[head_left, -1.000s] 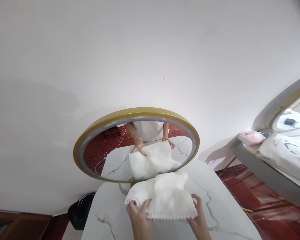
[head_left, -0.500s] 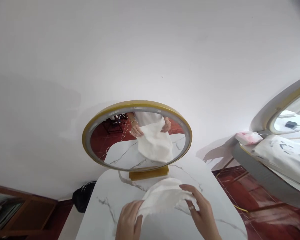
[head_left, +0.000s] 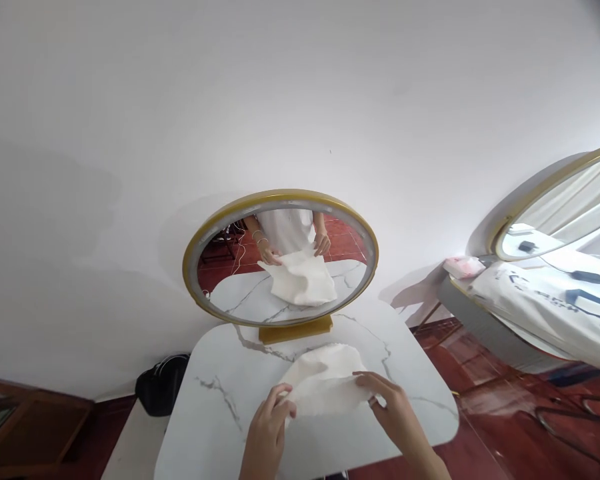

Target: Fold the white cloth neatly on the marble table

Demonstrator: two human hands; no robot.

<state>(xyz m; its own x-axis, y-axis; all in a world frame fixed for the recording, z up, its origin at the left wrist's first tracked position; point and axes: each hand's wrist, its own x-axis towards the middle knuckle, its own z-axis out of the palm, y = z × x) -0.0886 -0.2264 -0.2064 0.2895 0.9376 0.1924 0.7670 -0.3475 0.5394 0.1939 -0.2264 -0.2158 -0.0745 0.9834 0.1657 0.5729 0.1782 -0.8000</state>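
A thin white cloth (head_left: pixel 325 387) with a soft, slightly rumpled surface is spread low over the marble-patterned table (head_left: pixel 205 420). My left hand (head_left: pixel 275 417) pinches its near left edge between thumb and fingers. At the right edge my right hand (head_left: pixel 387 403), with a ring on one finger, grips the cloth; the thumb is partly hidden. Behind the cloth stands an oval gold-framed mirror (head_left: pixel 220 283) on a gold base (head_left: pixel 295 330). Both hands and the cloth show again in its glass.
On the right, a second table (head_left: pixel 490 327) carries a white printed fabric (head_left: pixel 545 300), a pink-and-white packet (head_left: pixel 464 267) and another gold-framed mirror (head_left: pixel 575 207). A black bag (head_left: pixel 163 387) lies left of my table. Wooden shelving (head_left: pixel 35 427) stands at the lower left.
The cloth has come down flatter toward the tabletop, with both hands still at its edges. My view has turned a little to the right.
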